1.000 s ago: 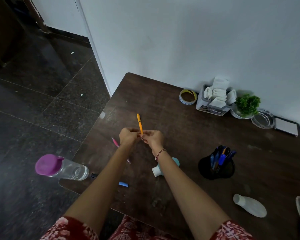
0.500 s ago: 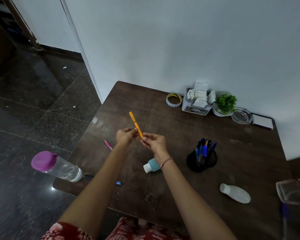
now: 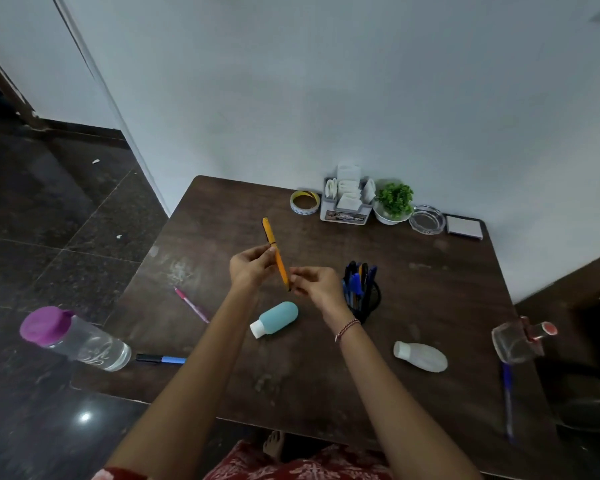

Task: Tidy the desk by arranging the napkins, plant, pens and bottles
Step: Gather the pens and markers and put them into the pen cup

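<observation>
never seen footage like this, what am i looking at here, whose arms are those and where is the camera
No machine here: a person wears a camera on the head, looking down at their own arms. The left hand and right hand both hold an orange pen above a brown desk. Lying on it: a teal bottle, a white bottle, a purple-lidded bottle, a pink pen, a blue pen. A black pen cup stands near the right hand; napkins and a small plant sit by the wall.
</observation>
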